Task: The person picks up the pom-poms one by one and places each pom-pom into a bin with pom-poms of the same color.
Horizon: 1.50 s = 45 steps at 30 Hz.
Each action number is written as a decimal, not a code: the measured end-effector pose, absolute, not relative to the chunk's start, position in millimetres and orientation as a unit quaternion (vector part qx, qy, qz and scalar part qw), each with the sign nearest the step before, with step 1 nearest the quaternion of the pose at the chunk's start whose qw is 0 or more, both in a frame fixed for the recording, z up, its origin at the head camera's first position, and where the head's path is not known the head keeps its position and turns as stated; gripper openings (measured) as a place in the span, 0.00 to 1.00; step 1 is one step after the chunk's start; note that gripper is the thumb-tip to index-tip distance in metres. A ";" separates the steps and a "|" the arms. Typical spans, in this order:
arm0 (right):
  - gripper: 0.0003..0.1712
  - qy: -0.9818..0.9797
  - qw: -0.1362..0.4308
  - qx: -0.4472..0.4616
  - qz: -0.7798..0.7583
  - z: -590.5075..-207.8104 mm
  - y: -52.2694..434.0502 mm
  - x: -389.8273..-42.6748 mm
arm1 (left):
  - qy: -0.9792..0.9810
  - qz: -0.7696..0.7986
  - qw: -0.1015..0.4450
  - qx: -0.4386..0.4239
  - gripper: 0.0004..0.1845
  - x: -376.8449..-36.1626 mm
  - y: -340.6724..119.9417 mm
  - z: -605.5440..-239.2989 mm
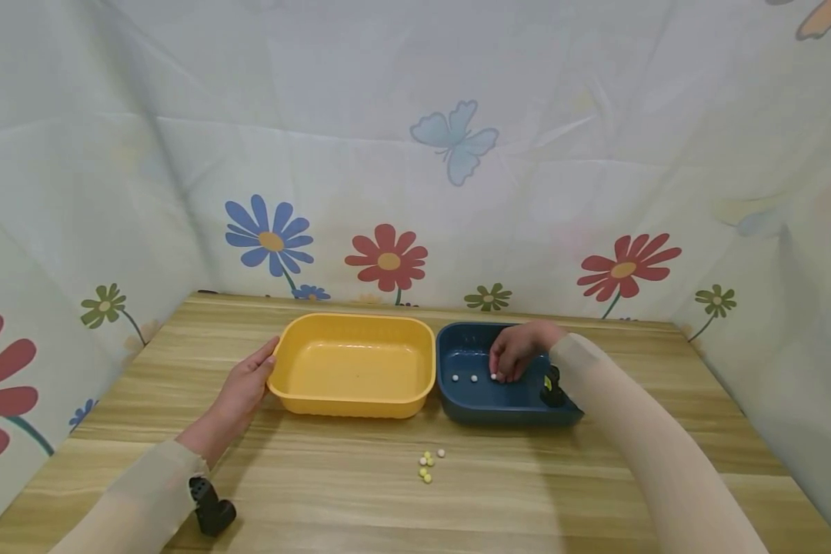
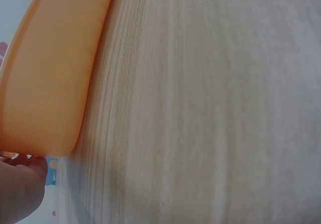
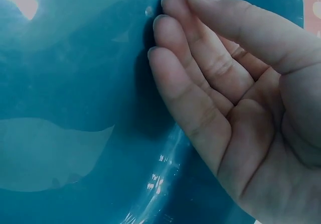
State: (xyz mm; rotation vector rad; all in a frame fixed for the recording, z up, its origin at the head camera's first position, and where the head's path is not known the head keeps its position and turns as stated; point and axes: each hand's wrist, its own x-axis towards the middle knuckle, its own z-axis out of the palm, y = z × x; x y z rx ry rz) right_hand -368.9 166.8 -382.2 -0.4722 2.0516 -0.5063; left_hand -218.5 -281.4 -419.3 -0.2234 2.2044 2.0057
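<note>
A yellow tub (image 1: 352,405) stands mid-table with a dark blue tub (image 1: 505,416) touching its right side. My left hand (image 1: 246,385) lies flat against the yellow tub's left wall, fingers straight; the left wrist view shows that wall (image 2: 50,73) and part of the hand (image 2: 17,189). My right hand (image 1: 515,354) reaches down into the blue tub, fingertips at a white bead (image 1: 493,376). Two more white beads (image 1: 464,378) lie to its left. In the right wrist view the fingers (image 3: 200,68) are nearly straight and touch the blue tub's floor (image 3: 75,83); no bead shows there.
Several small yellow and white beads (image 1: 428,465) lie on the wooden table (image 1: 595,477) in front of the tubs. A flowered cloth (image 1: 415,192) walls the table at the back and both sides. The yellow tub holds nothing visible.
</note>
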 end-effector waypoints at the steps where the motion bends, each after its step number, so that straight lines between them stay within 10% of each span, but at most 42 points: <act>1: 0.05 0.838 0.468 -0.192 -0.204 -382.2 166.5 -368.5 | 0.735 0.669 0.076 -0.075 0.29 -218.7 -281.4 -419.4; 45: 0.07 0.829 0.497 -0.183 -0.183 -375.8 162.8 -371.0 | 0.739 0.664 0.076 -0.079 0.29 -216.7 -280.7 -417.8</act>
